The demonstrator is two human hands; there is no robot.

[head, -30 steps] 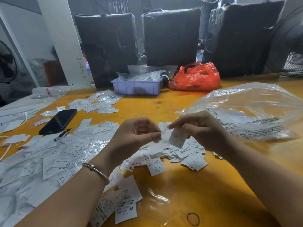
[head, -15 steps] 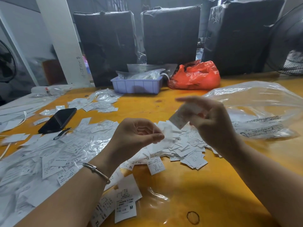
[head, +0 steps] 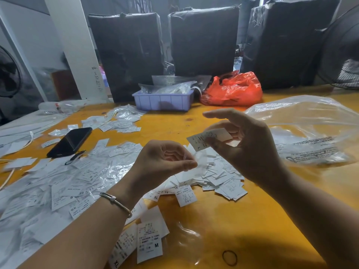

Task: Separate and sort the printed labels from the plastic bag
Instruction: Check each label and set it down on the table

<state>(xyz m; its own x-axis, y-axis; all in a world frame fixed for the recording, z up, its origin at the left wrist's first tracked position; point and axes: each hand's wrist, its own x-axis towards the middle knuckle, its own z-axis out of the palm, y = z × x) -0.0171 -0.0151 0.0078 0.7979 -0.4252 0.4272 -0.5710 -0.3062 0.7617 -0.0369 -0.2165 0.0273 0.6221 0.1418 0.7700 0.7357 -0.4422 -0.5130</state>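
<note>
My right hand (head: 250,146) is raised over the yellow table (head: 233,220) and pinches a white printed label (head: 202,139) marked L between thumb and fingers. My left hand (head: 165,162) stays lower, its thumb and finger pinching a small clear plastic sleeve (head: 196,164). Below both hands lies a heap of loose labels (head: 219,181). A big clear plastic bag (head: 310,133) with printed text rests at the right. More labels and empty sleeves (head: 64,181) cover the left of the table. Labels marked M and XL (head: 149,243) lie near the front edge.
A black phone (head: 70,141) lies at the left among the labels. At the back stand a lilac tray (head: 163,100) with clear bags, a red plastic bag (head: 233,90) and black wrapped boxes (head: 204,39). A rubber band (head: 229,257) lies near the front. A fan (head: 343,55) stands at the far right.
My right hand pulled the label away from my left hand and lifted it up and to the right. My left hand stayed almost in place, still pinching the clear sleeve.
</note>
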